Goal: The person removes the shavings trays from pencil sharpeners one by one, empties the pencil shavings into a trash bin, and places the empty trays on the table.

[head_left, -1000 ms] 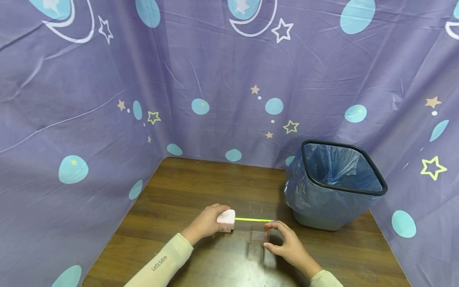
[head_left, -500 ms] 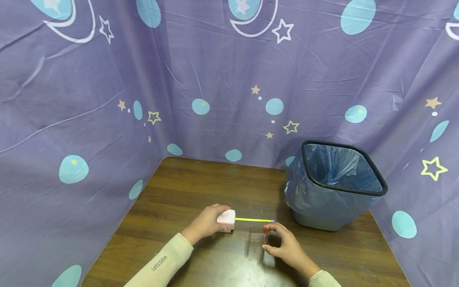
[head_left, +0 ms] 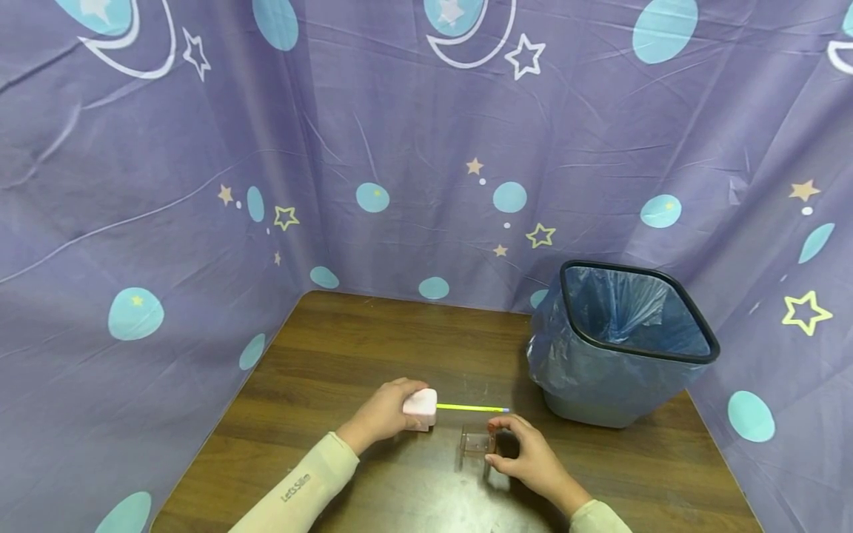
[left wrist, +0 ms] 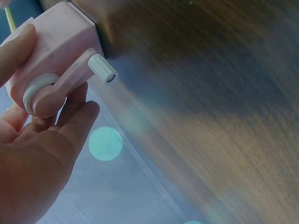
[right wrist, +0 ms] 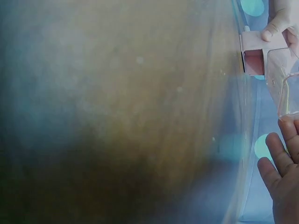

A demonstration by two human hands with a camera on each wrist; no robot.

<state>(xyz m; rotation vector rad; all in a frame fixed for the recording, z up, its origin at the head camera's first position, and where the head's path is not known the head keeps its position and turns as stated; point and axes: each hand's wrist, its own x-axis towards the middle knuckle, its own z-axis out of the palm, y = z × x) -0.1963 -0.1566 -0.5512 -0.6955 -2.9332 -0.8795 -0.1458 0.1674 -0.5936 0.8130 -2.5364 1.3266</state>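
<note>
My left hand (head_left: pixel 380 416) grips a pink crank pencil sharpener (head_left: pixel 420 408) on the table. The left wrist view shows its crank handle (left wrist: pixel 103 68) with a white knob, and my thumb lying on the body. A yellow pencil (head_left: pixel 469 408) sticks out of the sharpener toward the right, its blue end free. In my right hand (head_left: pixel 536 463), thumb and fingers pinch a clear shavings drawer (head_left: pixel 476 443) by one end. The drawer is apart from the sharpener, just to its right. An open reddish slot (right wrist: pixel 254 62) shows in the sharpener's side in the right wrist view.
At the right stands a bin (head_left: pixel 586 400) with a blue liner and black rim (head_left: pixel 666 275). A purple patterned curtain (head_left: pixel 400 133) closes off the back and sides of the brown wooden table (head_left: pixel 373 326).
My right hand has shifted slightly left and toward me with the drawer, away from the pencil's end. The left hand, sharpener and pencil have stayed put.
</note>
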